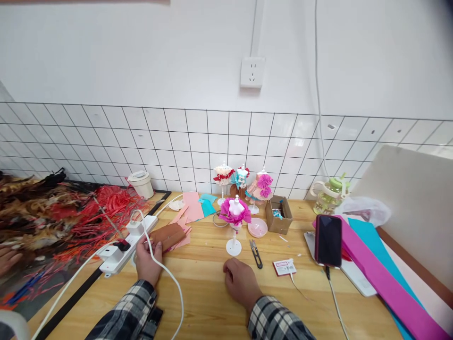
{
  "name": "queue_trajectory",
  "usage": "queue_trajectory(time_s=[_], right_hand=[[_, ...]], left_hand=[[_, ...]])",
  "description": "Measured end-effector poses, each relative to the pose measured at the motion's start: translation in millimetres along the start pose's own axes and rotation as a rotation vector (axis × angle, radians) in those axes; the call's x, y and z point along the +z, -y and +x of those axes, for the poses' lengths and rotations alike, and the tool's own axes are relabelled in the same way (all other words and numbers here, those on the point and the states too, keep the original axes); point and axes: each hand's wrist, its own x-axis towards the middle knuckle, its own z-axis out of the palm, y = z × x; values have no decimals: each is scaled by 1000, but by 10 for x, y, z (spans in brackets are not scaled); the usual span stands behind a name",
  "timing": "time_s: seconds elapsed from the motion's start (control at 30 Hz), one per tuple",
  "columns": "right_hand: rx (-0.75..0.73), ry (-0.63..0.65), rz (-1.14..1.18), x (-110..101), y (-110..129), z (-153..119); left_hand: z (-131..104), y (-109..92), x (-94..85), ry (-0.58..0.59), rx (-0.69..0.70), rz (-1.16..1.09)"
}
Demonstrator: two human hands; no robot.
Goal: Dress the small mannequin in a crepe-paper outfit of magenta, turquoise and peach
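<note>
My left hand [148, 261] grips the near edge of a folded piece of brown paper [169, 234], with the thumb on top, beside the white power strip. A white cable passes over that hand. My right hand [242, 282] rests on the table with its fingers curled in, and no object shows in it. Just beyond it stands a small white dress form [233, 246] with a magenta paper ruffle. Small black thread snips [255, 255] lie to the right of the form. Pink paper pieces [191, 206] and blue paper [207, 206] lie beyond my left hand.
Three dressed mini forms [241, 178] stand by the tiled wall. Nearby are a cardboard box [279, 215] and a pink dish [257, 227]. A phone [328, 241], a bottle [329, 194] and coloured sheets [389, 276] occupy the right. Another person's hand [7, 259] is at far left, beside feathers.
</note>
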Motion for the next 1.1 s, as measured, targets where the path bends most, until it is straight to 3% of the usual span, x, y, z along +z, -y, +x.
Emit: queue_trajectory(time_s=[0.17,0.5,0.6,0.7,0.77,0.83,0.93,1.1], right_hand=[[15,4,-28,-10,12,-6],[5,12,-36,-18,25,-14],[8,16,-35,-28,30,-12],[8,26,-41,-22,34,-8],[7,26,-57,-4,34,-3],[5,24,-72,18,33,8],[7,36,-74,40,30,34],[27,51,-79,22,26,87]], left_hand=[[-27,-88,-20,32,-14,-11],[11,25,71,96,75,57],[-46,-101,2,86,100,175],[-98,-294,-58,-2,89,412],[-64,-429,-32,-23,166,443],[41,-559,84,143,337,402],[261,-748,426,544,557,408],[481,-1009,1113,664,629,411]])
